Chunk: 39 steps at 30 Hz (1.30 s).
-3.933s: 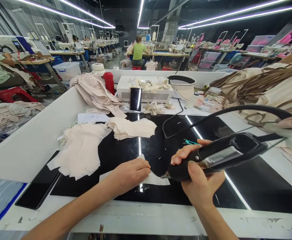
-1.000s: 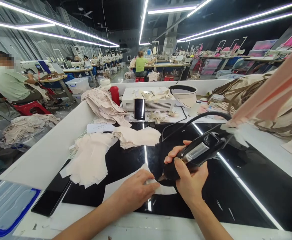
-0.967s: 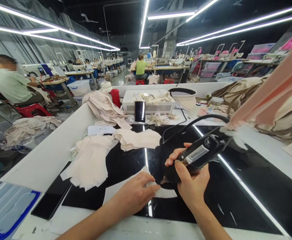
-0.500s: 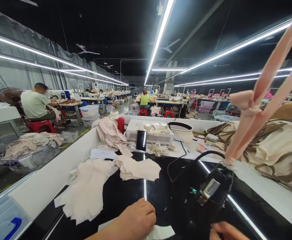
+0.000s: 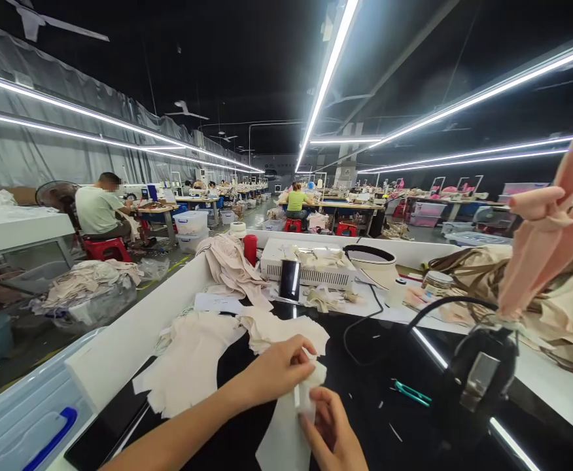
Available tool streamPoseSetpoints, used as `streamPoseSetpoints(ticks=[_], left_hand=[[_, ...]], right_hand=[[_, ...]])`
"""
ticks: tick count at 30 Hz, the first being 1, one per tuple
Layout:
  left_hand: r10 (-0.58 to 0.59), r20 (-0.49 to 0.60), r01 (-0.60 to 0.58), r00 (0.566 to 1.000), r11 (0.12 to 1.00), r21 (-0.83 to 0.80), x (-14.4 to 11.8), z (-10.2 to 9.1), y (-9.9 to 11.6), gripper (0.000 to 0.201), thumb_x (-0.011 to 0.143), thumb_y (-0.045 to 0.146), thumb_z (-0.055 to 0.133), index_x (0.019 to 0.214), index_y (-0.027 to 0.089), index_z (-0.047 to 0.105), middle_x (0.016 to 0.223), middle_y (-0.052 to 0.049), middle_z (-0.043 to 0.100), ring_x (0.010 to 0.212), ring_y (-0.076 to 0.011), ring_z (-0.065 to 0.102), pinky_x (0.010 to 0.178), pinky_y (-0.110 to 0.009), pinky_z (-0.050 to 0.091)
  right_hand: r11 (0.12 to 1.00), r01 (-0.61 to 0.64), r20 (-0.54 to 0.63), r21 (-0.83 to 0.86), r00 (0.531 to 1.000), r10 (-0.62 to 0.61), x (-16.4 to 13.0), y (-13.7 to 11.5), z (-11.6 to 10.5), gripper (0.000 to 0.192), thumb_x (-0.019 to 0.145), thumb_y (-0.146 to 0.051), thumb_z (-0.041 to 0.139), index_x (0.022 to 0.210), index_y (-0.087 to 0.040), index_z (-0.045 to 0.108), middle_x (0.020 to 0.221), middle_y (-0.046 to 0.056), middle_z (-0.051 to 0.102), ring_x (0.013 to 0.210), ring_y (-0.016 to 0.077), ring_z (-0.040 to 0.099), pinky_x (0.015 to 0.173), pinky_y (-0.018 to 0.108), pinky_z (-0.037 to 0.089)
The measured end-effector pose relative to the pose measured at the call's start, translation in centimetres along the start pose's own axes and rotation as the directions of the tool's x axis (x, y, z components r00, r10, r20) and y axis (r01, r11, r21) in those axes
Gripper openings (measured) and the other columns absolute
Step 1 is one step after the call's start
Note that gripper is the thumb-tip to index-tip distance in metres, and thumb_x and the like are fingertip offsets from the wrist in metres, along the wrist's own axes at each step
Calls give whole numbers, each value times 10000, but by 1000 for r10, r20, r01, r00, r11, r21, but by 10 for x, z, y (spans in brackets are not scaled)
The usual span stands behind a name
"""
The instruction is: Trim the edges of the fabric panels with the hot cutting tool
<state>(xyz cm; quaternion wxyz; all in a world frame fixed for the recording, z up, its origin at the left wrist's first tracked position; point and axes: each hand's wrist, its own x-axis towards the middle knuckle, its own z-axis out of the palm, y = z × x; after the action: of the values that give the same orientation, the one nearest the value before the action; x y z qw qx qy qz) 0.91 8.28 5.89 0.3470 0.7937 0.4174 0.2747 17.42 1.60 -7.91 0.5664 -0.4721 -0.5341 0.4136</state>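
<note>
A thin white cloth piece [image 5: 284,432] lies on the glossy black tabletop in front of me, its far end lifted a little. My left hand [image 5: 281,366] reaches over from the left, thumb and bent fingers closed at that far end. Closer to me, my right hand [image 5: 333,428] pinches the right edge of the same piece. Just beyond are cream fabric pieces in two stacks, a left stack [image 5: 191,366] and a far stack [image 5: 267,327]. To the right, a dark tool with a metal plate [image 5: 483,379] hangs on knotted pink cloth strips [image 5: 541,242].
Teal thread snips [image 5: 413,393] lie right of my hands. A phone [image 5: 290,280] leans against a white vented box [image 5: 311,261] at the back, near a red thread cone [image 5: 250,250]. Brown-trimmed fabric [image 5: 546,281] is heaped at right. Two people sit working farther off.
My left hand has moved forward and the right hand has come in from the lower right onto the white piece. The hanging tool, previously over the snips, appears farther right.
</note>
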Motion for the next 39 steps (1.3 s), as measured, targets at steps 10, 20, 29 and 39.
streamPoseSetpoints(ticks=[10,20,29,39], left_hand=[[-171,-402,141,899,985,-102,59,-57,-55,290,973,301,715,1243,198,737,948,5,693,751,-152,646,715,-263,523],[-252,-449,326,857,941,94,52,-51,-97,320,1129,421,758,1320,166,728,1276,-92,752,1099,-246,756,987,-458,670],[-296,-441,423,847,878,225,27,-54,-90,325,1138,407,749,1360,169,728,1323,-101,756,1154,-259,764,1026,-479,670],[-460,-547,697,699,611,376,-63,-104,-102,359,1118,395,777,1390,168,720,1405,-118,729,1249,-296,740,1082,-531,651]], right_hand=[[959,110,-51,-261,991,-128,131,-27,-18,543,969,-743,672,1174,-244,732,829,9,756,677,217,673,655,344,571],[843,224,110,-490,975,-195,209,0,-18,429,1088,-442,767,1439,-205,700,1455,118,729,1232,281,761,1041,510,678],[748,361,216,-557,932,-290,191,3,-19,315,1111,-411,610,1258,-197,788,1330,145,795,1266,335,747,1163,591,587],[792,412,305,-451,905,-297,120,-25,-16,326,1054,-512,584,1152,-297,809,1220,101,847,1203,352,801,1048,515,638]])
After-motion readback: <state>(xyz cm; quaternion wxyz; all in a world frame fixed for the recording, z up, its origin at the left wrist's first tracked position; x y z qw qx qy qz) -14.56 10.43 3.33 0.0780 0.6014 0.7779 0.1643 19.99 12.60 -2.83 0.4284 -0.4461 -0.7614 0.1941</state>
